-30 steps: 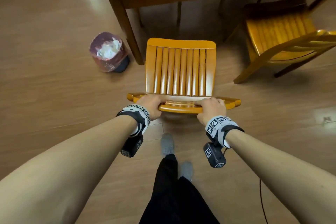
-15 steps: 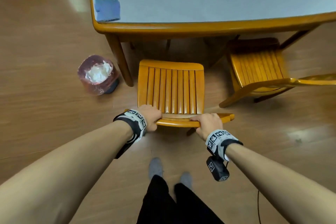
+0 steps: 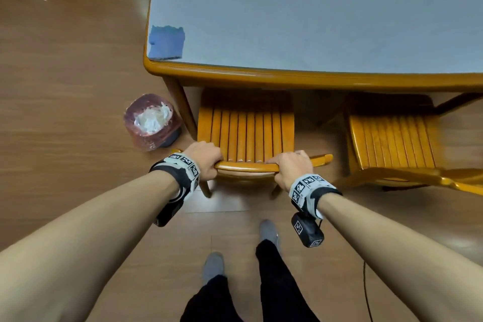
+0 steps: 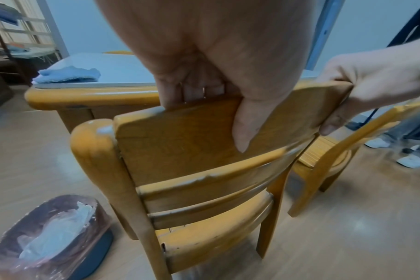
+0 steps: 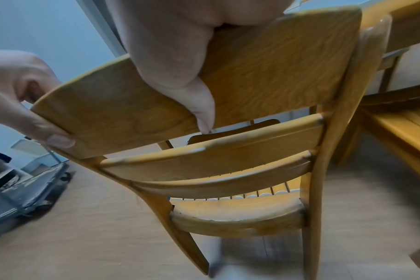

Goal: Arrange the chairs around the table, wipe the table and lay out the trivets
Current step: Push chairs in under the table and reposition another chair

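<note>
A wooden chair (image 3: pixel 247 136) with a slatted seat stands at the near edge of the table (image 3: pixel 287 77), its seat front under the tabletop. My left hand (image 3: pixel 206 158) grips the left part of its top back rail (image 4: pixel 180 136), thumb down the rear face. My right hand (image 3: pixel 292 167) grips the right part of the same rail (image 5: pixel 264 72). A folded blue cloth (image 3: pixel 166 42) lies on the table's near left corner. A second wooden chair (image 3: pixel 392 138) stands to the right, partly under the table.
A small bin (image 3: pixel 151 123) lined with a reddish bag holds crumpled white paper beside the table's left leg. My feet in grey socks (image 3: pixel 214 266) stand on the wooden floor behind the chair. In the left wrist view another person's legs and white shoes (image 4: pixel 412 161) show at the right.
Both hands have pushed the chair forward towards the table, and its seat front now sits under the tabletop. I have stepped closer, so more of the tabletop shows.
</note>
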Available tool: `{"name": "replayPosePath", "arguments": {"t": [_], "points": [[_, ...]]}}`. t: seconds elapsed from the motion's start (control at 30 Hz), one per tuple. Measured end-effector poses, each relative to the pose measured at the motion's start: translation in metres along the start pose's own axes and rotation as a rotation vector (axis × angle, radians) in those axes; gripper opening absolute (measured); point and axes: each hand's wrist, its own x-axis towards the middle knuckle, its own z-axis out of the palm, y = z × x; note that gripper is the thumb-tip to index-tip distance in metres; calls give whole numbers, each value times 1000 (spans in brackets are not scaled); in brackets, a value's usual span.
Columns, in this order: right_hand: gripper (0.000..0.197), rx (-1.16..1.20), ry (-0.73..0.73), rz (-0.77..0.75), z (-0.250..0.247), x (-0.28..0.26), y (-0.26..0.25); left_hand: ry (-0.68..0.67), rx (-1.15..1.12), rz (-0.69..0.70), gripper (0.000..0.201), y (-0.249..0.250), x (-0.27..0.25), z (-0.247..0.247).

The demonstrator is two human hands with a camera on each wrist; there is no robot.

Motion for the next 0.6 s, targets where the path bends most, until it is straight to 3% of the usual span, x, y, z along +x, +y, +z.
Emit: {"name": "replayPosePath", "arguments": {"t": [0.2,0.4,0.6], "points": [[42,-67,22,-155,-39,70,27,0,-89,-117,17,-15,38,-35],[29,-8,65,-101,-66,118,39,14,-142,-227,18,-32,75,-58],[25,24,97,-49,-79,158,15,18,-118,-297,11,-78,94,-81]]}}
